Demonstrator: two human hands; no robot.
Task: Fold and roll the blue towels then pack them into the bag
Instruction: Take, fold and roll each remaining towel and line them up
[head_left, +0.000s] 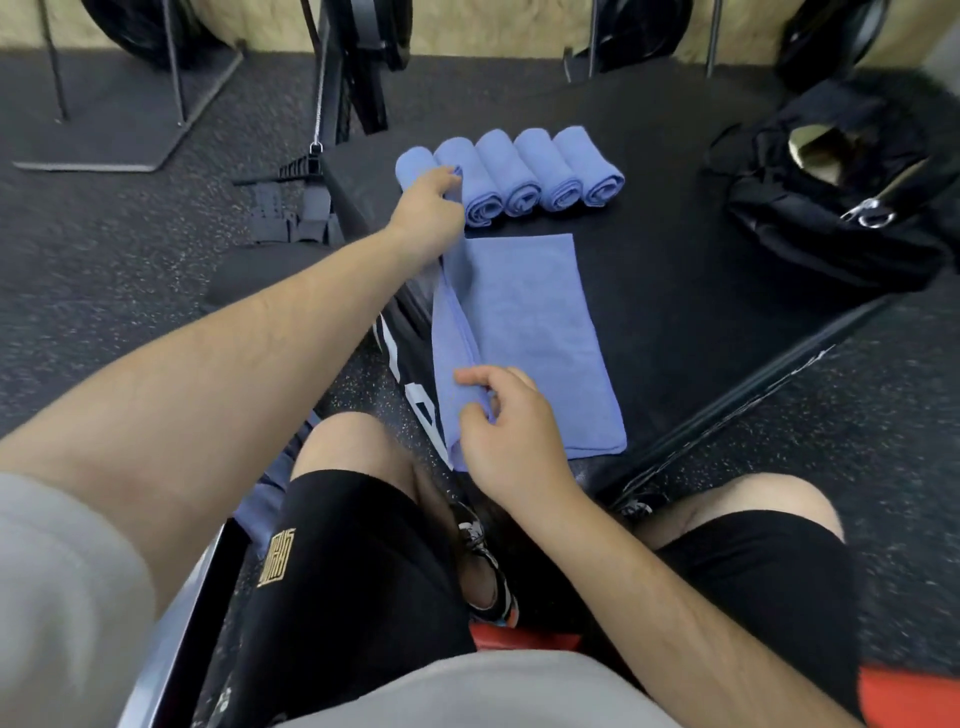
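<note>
Left hand (428, 200) curled round leftmost rolled towel (413, 158); right hand (511, 431) pinching flat towel (530, 322) fold edge

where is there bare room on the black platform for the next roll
Widest bare patch: the black platform between the flat towel and the bag. A narrower strip lies right of the row of rolls. Crowded on the left, where the left hand grips the leftmost roll and the right hand pinches the towel's fold.

Five rolled towels (511, 171); one flat towel (540, 332); one bag (841, 208); two hands (428, 205) (511, 431).
</note>
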